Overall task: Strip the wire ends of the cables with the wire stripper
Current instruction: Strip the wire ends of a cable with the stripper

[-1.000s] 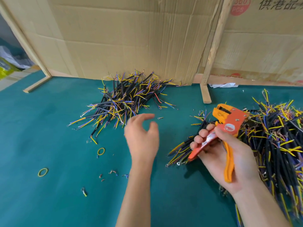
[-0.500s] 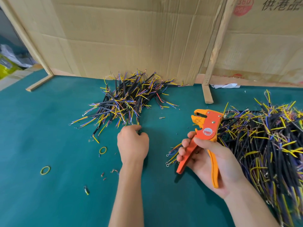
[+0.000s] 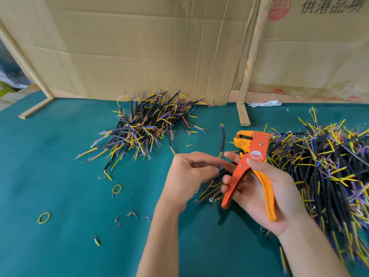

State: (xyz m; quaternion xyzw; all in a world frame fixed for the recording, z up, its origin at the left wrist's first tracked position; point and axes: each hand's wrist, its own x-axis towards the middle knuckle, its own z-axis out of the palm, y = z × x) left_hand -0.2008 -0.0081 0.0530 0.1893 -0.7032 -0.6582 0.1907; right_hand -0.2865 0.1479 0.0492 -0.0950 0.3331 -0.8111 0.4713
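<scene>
**Cable in hand, stripper waiting**

On the green table (image 3: 60,156), two yellow bands (image 3: 44,217) lie at the far left, with small scraps (image 3: 131,214) nearer the middle. Behind them sits a heap of cables (image 3: 143,126) by the cardboard (image 3: 139,47). The left hand (image 3: 187,174) pinches one black cable (image 3: 223,140) between its fingertips, the wire standing upright just beside the tool's head. The right hand (image 3: 265,188) grips the orange stripper (image 3: 249,162), handles spread and mouth apparently empty. A much larger pile (image 3: 323,162) spreads to the right. The step looks like loading: next, the cable's end needs feeding squarely into the mouth before the handles are squeezed.
</scene>
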